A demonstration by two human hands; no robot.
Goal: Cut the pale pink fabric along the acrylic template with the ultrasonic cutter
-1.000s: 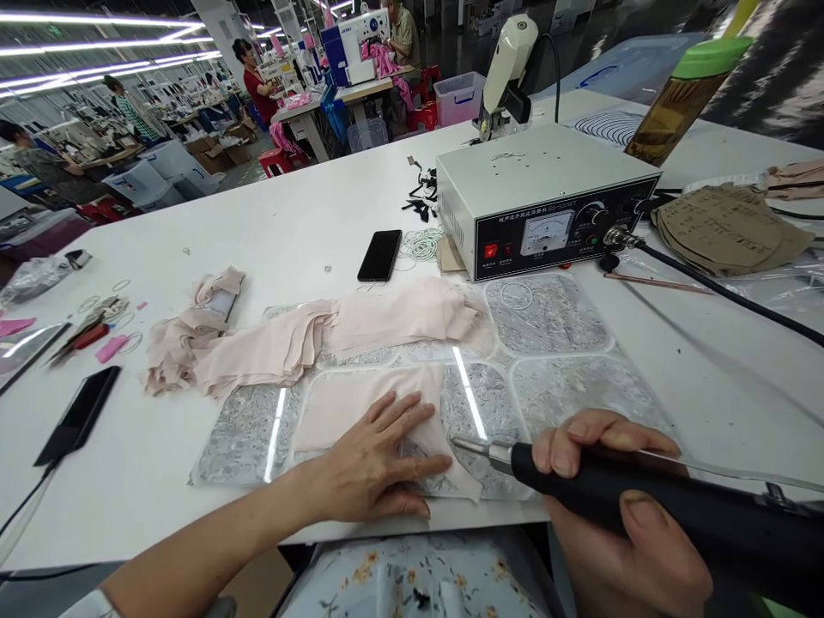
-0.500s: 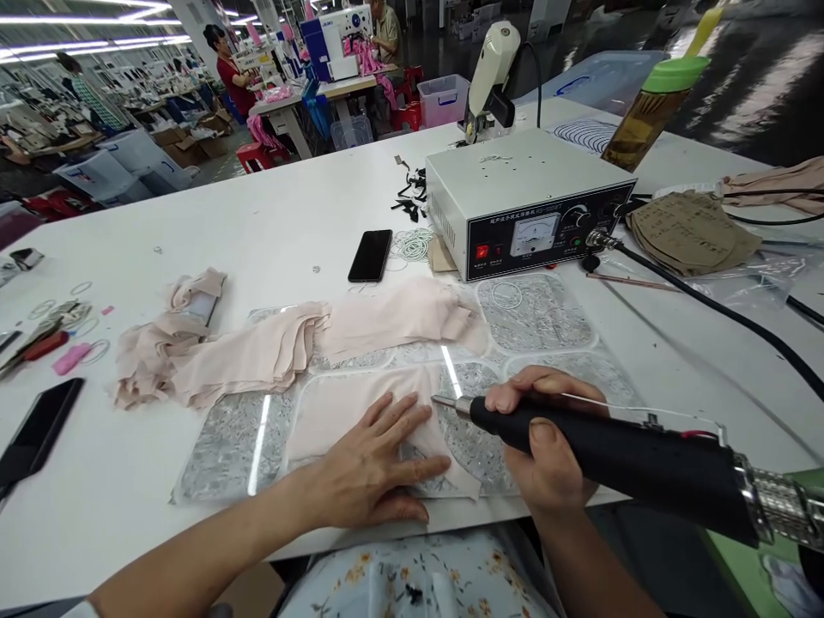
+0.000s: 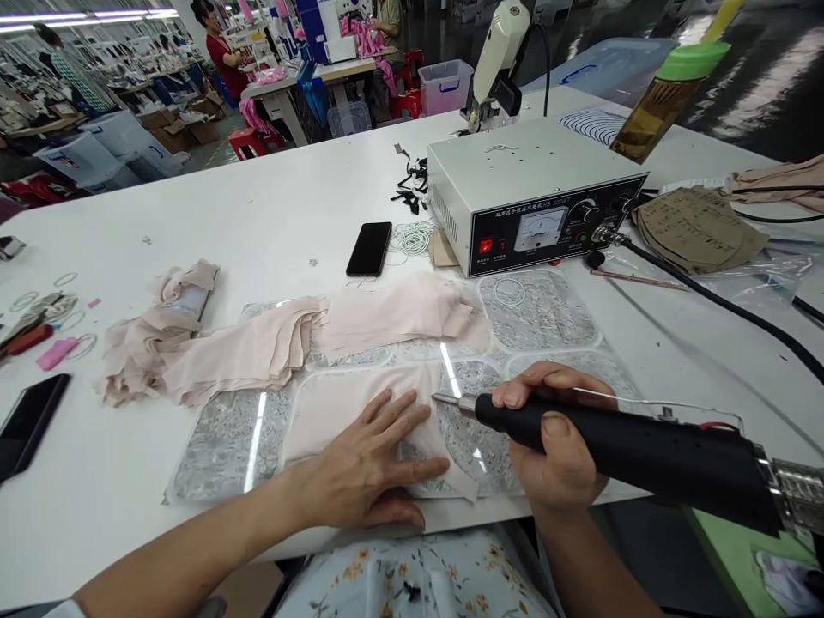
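Observation:
My left hand (image 3: 373, 459) lies flat with fingers spread on a pale pink fabric piece (image 3: 341, 403), pressing it onto a grey marble-patterned template board (image 3: 219, 446). My right hand (image 3: 557, 433) is wrapped around a black handheld ultrasonic cutter (image 3: 650, 455). Its metal tip points left and meets the fabric's right edge, just beyond my left fingertips. Behind my left hand are a stack of pink fabric pieces (image 3: 399, 318) and a fanned row of more pieces (image 3: 245, 348). A crumpled pink bundle (image 3: 148, 352) sits farther left.
A control box (image 3: 534, 189) with a dial stands at the back right, its black cable (image 3: 727, 296) running along the right. A phone (image 3: 369, 249) lies behind the fabric, another phone (image 3: 32, 425) at left. A green-lidded bottle (image 3: 669, 103) and brown paper patterns (image 3: 699, 230) are at right.
The camera view has shifted slightly. My left hand stays pressed on the fabric, and the cutter tip stays at nearly the same spot on the fabric's edge.

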